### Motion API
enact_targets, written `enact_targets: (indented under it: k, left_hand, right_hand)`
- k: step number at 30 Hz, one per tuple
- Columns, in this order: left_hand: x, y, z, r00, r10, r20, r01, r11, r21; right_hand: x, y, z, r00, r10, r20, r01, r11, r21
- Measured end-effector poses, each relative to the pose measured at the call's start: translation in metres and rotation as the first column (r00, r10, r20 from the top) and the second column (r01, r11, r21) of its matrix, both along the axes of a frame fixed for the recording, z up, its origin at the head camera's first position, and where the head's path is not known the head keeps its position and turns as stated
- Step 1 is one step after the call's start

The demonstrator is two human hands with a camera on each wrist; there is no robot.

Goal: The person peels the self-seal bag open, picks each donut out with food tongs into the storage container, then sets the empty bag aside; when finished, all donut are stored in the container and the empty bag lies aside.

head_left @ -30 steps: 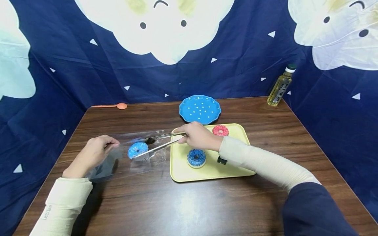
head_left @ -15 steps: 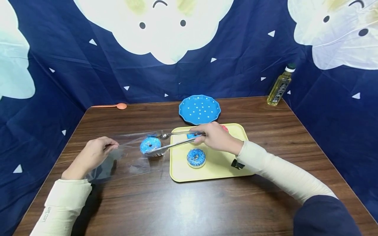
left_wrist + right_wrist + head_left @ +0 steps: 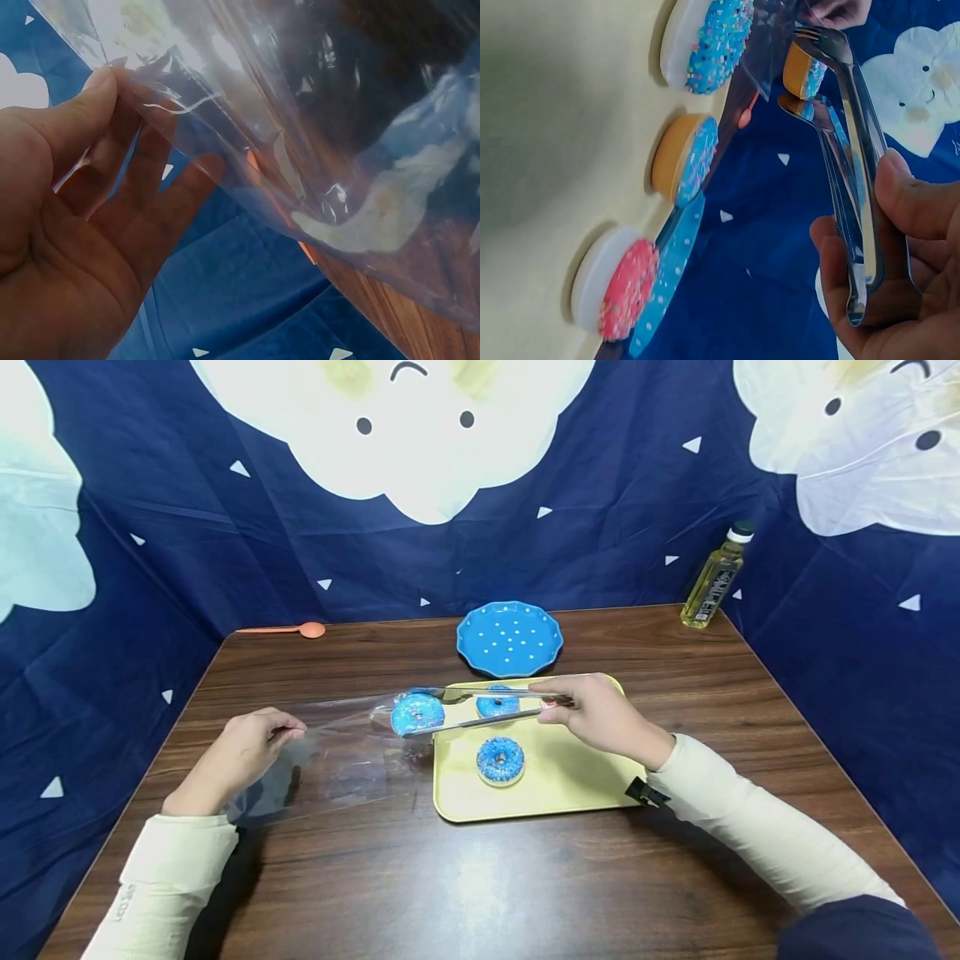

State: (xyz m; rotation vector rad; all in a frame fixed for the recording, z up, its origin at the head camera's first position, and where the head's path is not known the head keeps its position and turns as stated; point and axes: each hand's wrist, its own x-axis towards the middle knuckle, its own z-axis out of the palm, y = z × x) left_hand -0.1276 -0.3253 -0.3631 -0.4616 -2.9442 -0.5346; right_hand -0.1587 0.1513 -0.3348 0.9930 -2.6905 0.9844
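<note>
My left hand (image 3: 232,760) pinches the edge of a clear plastic bag (image 3: 348,777) between thumb and forefinger, the other fingers spread behind the film in the left wrist view. My right hand (image 3: 600,718) grips metal tongs (image 3: 855,135). Between the tong tips is a blue-iced doughnut (image 3: 417,714), held at the bag's right end, beside the tray's left edge. A yellow tray (image 3: 540,797) carries two more blue doughnuts, one in front (image 3: 500,761) and one behind (image 3: 498,703), partly under the tongs. In the right wrist view a pink doughnut (image 3: 628,292) also sits there; my hand mostly covers it from above.
Behind the tray stands a blue polka-dot plate (image 3: 510,639). An orange spoon (image 3: 311,630) lies at the table's back left. A bottle of yellow liquid (image 3: 712,581) stands at the back right corner, near the dark blue curtain (image 3: 600,560).
My right hand has moved right, drawing the tongs and their doughnut from over the middle of the bag to its right end. My left hand has stayed in place on the bag.
</note>
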Motion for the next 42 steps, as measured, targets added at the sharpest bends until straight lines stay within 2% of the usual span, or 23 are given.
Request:
enact_targets:
  k: [5,14,20,26,33,42]
  left_hand:
    - [0.000,-0.001,-0.001,1.000,-0.007,-0.007,0.007,1.000,0.007]
    - [-0.001,-0.003,0.002,1.000,0.004,-0.001,-0.004,1.000,0.019]
    - [0.000,-0.002,0.000,1.000,-0.003,-0.003,0.003,1.000,0.028]
    - [0.001,-0.002,0.000,1.000,0.002,-0.021,-0.002,1.000,0.022]
    - [0.001,-0.002,-0.001,1.000,-0.001,-0.021,0.001,1.000,0.015]
    - [0.001,0.001,0.000,1.000,0.015,0.013,-0.015,1.000,0.017]
  right_hand:
    - [0.009,0.020,0.004,0.999,-0.032,-0.028,0.032,0.999,-0.008]
    - [0.029,0.054,0.010,0.985,-0.172,-0.024,0.173,0.985,0.013]
    - [0.046,0.075,0.003,0.968,-0.238,-0.078,0.237,0.971,-0.028]
    - [0.056,0.090,-0.004,0.954,-0.289,-0.083,0.285,0.957,-0.056]
    - [0.070,0.109,-0.011,0.930,-0.358,-0.083,0.357,0.934,-0.028]
    - [0.082,0.130,-0.017,0.913,-0.397,-0.093,0.399,0.917,0.000]
